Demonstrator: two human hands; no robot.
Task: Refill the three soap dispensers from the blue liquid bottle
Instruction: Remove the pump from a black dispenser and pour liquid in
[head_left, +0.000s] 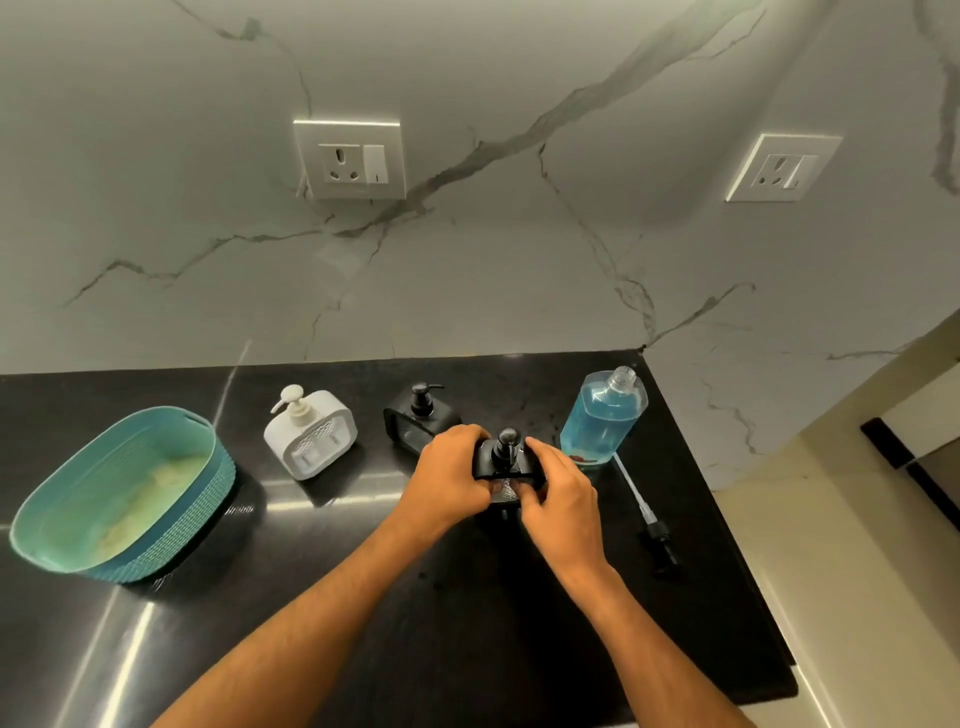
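Note:
A black soap dispenser (503, 460) with its pump head on stands at the middle of the dark counter (363, 597). My left hand (451, 475) grips its left side and my right hand (563, 493) grips its right side, fingers curled round the body. Behind it stands a second black dispenser (418, 418), and left of that a white dispenser (311, 434) with a cream pump. The clear bottle of blue liquid (602, 418) stands uncapped just right of my hands. Its black pump with a white tube (647, 512) lies on the counter beside it.
A teal woven basket (122, 493) with something pale inside sits at the left. The marble wall behind carries two socket plates (350, 158) (784, 167). The counter's right edge runs close to the bottle, and its front edge is near my forearms.

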